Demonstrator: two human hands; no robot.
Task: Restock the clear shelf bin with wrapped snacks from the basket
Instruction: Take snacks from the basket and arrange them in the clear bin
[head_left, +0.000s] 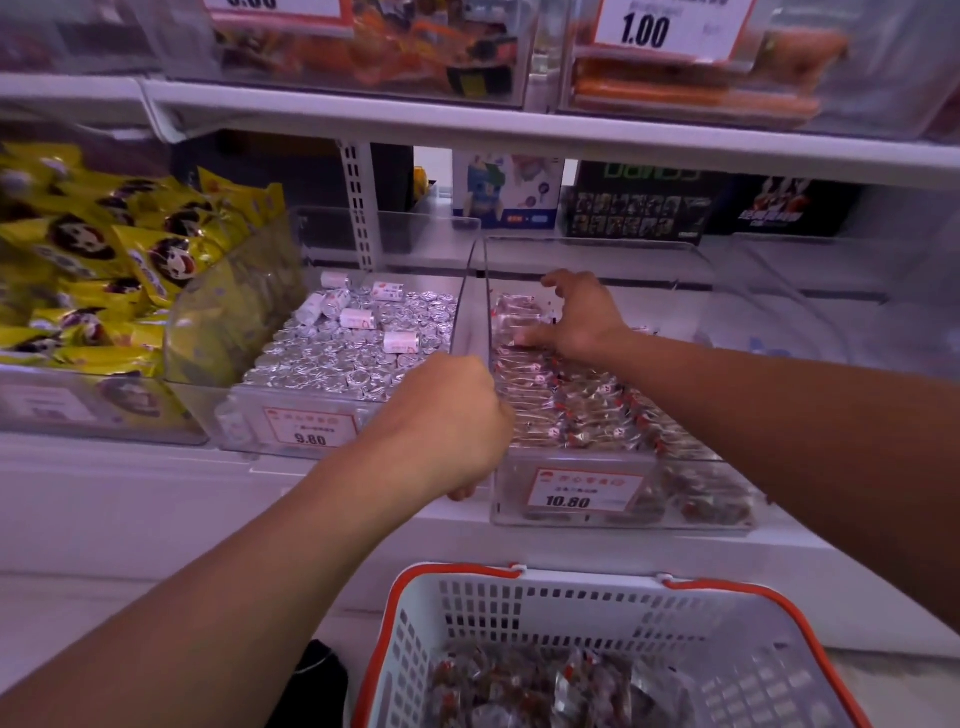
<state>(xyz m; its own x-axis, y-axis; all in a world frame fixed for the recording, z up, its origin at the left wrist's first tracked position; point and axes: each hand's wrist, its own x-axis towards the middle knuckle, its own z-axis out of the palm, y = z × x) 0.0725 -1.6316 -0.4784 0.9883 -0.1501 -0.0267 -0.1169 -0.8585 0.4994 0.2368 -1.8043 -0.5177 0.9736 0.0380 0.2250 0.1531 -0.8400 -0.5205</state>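
The clear shelf bin (680, 270) with a 10.80 price tag holds several small clear-wrapped snacks (587, 410) in rows. My right hand (576, 317) reaches into the bin's back half, fingers spread and resting on the snacks there. My left hand (447, 421) is curled at the bin's front left edge, and its fingers are hidden behind it, so what it holds cannot be told. Below, at the bottom of the view, stands a white basket (727, 634) with orange handles, with more wrapped snacks (524, 686) in its bottom.
Left of the bin is another clear bin (249, 415) tagged 9.80, full of foil-wrapped pieces (332, 358). Yellow snack bags (104, 260) fill the far left. The shelf above (519, 130) carries bins with price cards. Boxes (639, 202) stand behind.
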